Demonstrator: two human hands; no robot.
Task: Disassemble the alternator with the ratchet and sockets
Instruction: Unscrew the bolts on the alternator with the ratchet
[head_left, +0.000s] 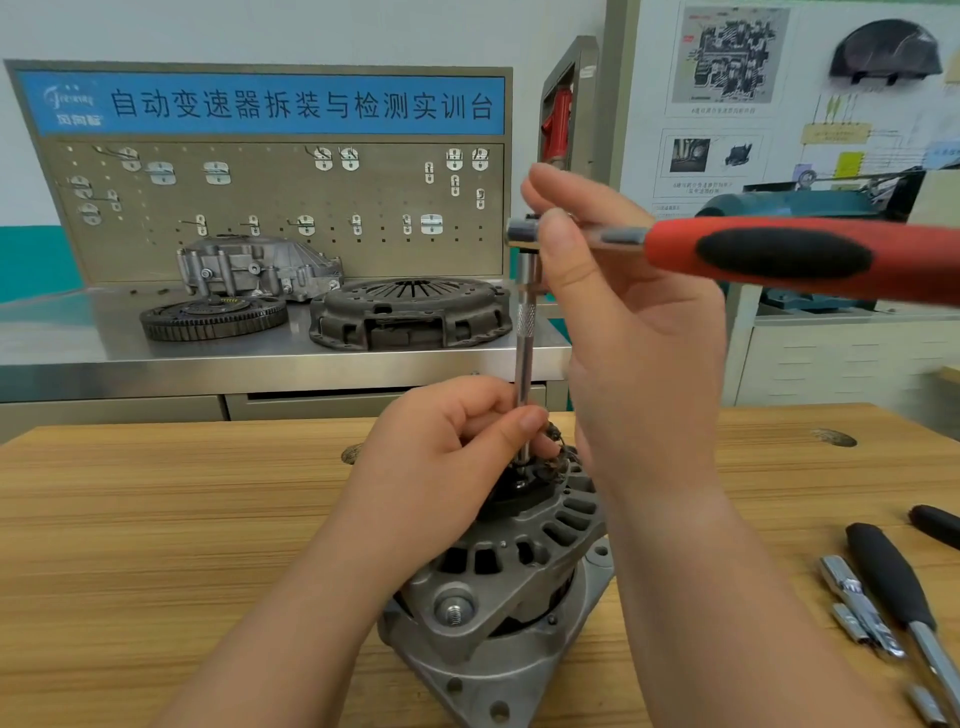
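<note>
Covering alternator (519, 597) top, left hand (441, 462)

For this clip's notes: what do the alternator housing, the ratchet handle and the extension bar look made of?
Grey ribbed alternator housing: cast metal, likely aluminium; dull, grainy, unpainted surface. Red-handled ratchet: grip of moulded plastic with a matte, probably rubbery black insert. Slim silver extension bar: chromed steel, apparently; mirror-bright with a knurled band.

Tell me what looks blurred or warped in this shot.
Head view: the ratchet looms soft and oversized near the lens; the pegboard and steel bench edges bow with wide-angle distortion; mild glare on the bench; alternator and extension bar are fairly sharp.
</note>
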